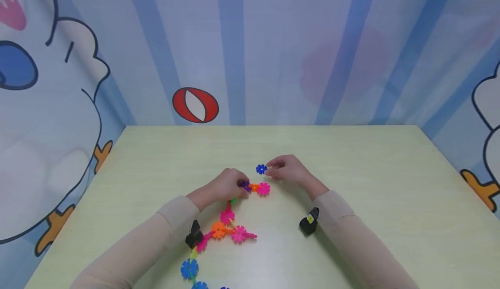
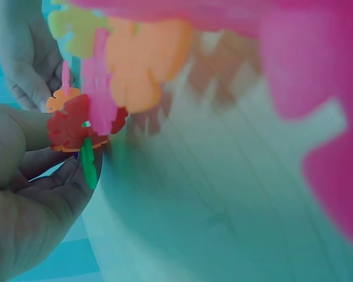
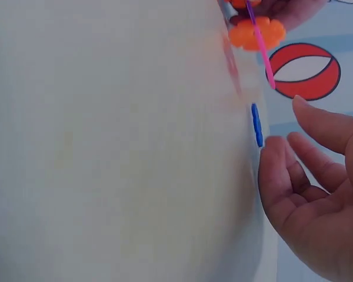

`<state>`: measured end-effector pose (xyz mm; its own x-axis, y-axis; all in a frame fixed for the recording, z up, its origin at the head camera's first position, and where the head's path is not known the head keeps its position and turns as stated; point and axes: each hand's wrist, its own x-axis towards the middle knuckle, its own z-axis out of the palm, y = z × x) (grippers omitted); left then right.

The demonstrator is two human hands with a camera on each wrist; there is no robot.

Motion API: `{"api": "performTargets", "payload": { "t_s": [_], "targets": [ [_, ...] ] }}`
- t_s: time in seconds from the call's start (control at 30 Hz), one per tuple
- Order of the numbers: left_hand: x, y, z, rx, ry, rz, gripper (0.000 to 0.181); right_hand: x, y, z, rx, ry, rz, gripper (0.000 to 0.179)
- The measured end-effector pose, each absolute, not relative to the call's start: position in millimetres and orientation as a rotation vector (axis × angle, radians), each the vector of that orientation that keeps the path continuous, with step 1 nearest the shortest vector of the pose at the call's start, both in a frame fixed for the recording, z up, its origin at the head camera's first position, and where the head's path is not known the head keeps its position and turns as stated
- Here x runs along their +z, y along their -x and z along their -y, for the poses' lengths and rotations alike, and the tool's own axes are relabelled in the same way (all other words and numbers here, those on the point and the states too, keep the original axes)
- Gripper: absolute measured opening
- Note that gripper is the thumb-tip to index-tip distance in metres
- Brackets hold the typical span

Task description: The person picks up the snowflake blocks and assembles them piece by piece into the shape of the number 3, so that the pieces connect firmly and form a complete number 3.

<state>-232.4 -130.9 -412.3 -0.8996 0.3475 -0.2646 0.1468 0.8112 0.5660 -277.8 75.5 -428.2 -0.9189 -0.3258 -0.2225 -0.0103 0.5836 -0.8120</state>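
Note:
A chain of notched plastic snowflake discs in several colours curves across the table. My left hand [image 1: 227,185] pinches its far end around a purple disc [image 1: 246,186]; an orange disc [image 1: 254,188] and a pink disc [image 1: 264,188] stick out to the right. In the left wrist view, a red disc [image 2: 69,124] and a green disc [image 2: 89,164] are at the fingers. My right hand [image 1: 288,169] is beside a loose blue disc [image 1: 261,169]. In the right wrist view, a fingertip is at the edge of that blue disc [image 3: 257,124], with the thumb apart from it.
Nearer on the table [image 1: 375,176], the chain continues through a pink disc [image 1: 227,216], an orange disc [image 1: 218,230] and a blue disc [image 1: 189,269]. A short pink branch [image 1: 239,234] points right. Black wrist cameras sit at the left wrist [image 1: 194,235] and right wrist [image 1: 309,222].

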Motion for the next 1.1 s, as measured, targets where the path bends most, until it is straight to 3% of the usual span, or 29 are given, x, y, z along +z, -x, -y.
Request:
{"api": "performTargets", "payload": {
  "t_s": [0.33,1.1],
  "targets": [
    [-411.4,231.5,132.2,0.812,-0.400,-2.624,0.036,-429.8,299.2,-62.5,-1.156,0.395,-2.557,0.041],
    [-414.1,229.5,135.9,0.927,-0.339,-2.564,0.038,-434.2,299.0,-52.5,-0.997,0.396,-2.657,0.038]
  ]
}}
